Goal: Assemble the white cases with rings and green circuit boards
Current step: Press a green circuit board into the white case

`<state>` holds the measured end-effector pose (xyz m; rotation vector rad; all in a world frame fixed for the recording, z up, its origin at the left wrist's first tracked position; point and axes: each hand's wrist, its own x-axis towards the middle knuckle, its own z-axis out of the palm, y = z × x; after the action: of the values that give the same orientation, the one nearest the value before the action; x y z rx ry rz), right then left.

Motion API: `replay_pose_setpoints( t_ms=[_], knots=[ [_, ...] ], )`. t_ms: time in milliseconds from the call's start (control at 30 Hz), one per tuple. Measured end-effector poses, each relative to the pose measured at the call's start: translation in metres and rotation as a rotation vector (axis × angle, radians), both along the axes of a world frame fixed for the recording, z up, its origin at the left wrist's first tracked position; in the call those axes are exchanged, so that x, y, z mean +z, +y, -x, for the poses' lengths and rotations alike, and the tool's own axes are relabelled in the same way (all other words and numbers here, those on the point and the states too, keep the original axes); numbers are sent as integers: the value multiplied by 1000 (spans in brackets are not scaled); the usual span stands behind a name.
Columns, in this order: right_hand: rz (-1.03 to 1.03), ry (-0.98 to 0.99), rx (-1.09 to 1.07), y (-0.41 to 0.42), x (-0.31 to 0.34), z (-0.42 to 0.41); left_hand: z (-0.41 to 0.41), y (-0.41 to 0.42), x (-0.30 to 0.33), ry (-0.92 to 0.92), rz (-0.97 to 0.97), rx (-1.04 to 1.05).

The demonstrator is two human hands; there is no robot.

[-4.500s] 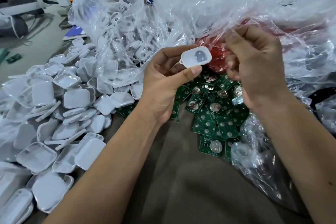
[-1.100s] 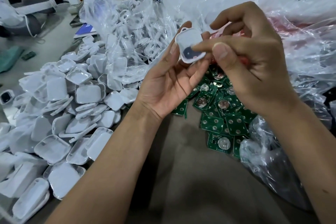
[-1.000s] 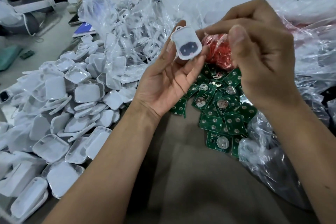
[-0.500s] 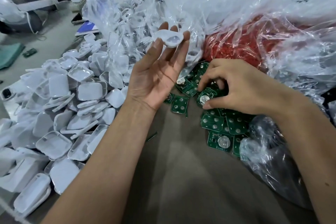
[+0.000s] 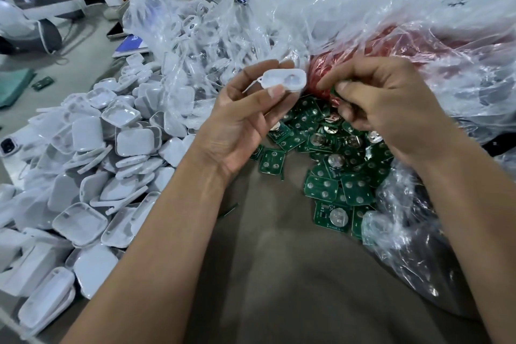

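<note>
Left hand [image 5: 237, 123] is pinching white case [image 5: 283, 79]; right hand [image 5: 388, 109] is pinching green circuit board [image 5: 334, 91]. Risk: misaligned bd is jamming, slipping into pile.

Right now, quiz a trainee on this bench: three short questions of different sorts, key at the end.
1. True or false: the left hand holds a white case.
2. Multiple choice: the loose white shells lie A) left of the green boards, B) right of them, C) inside the red bag.
3. Fill in: the right hand pinches a small ____ part at its fingertips.

Key: 1 true; 2 A; 3 green, most likely a board, though mostly hidden.
</note>
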<state>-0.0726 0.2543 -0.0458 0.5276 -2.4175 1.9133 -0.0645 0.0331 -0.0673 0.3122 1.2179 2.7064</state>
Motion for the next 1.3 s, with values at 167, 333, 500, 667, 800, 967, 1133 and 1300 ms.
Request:
replay_pose_setpoints(
  t_ms=[167, 333, 500, 667, 800, 967, 1133, 1300],
  knots=[
    [-490, 188, 179, -11, 0, -12, 2, -10, 6, 19, -26, 61],
    [-463, 291, 20, -19, -1, -10, -5, -17, 9, 101, 111, 68],
    [-149, 218, 62, -22, -5, -10, -12, -9, 4, 109, 238, 11],
    [-135, 300, 52, -19, -1, -11, -9, -8, 0, 49, 251, -10],
    [-153, 343, 29, -16, 0, -8, -8, -9, 2, 87, 337, -22],
    [-84, 338, -93, 1, 5, -3, -14, -14, 8, 241, 859, 86],
    [-26, 294, -142, 3, 4, 0, -19, 7, 7, 535, 1471, -69],
    [-120, 255, -74, 2, 2, 0, -16, 7, 8, 502, 1438, -54]
  ],
)
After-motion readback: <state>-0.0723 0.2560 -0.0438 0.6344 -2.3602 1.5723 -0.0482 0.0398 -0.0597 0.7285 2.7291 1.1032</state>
